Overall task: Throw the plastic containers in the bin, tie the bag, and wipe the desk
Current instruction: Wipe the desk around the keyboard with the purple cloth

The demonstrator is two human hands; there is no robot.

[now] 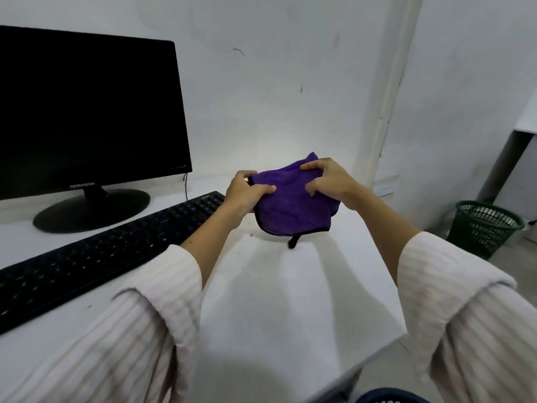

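Both hands are holding a purple cloth point(290, 199) above the white surface point(290, 301), near its far edge and toward its right side. The left hand point(247, 196) is gripping the cloth's left edge, thumb lying across the top of the fabric and fingers curled behind it. The right hand point(328, 178) is pinching the cloth's upper right part, fingertips pressing into the folds. The cloth is hanging bunched between the 2 hands, its black trim showing along the lower edge, and a small black loop is dangling from the bottom, touching or nearly touching the surface; I cannot tell which.

Cream ribbed sleeves point(162, 301) are covering both forearms, pushed back from the wrists.

A black keyboard point(96, 257) is lying diagonally along the surface's left part, its right end reaching just beside the left hand. Behind it a dark monitor point(87, 112) is standing on a round base near the far left corner.

On the floor, beyond the surface's right edge, a green mesh bin point(485, 225) is standing upright, well apart from the cloth. A dark blue rim point(389, 396) is showing at the picture's bottom edge, below the surface's near edge.
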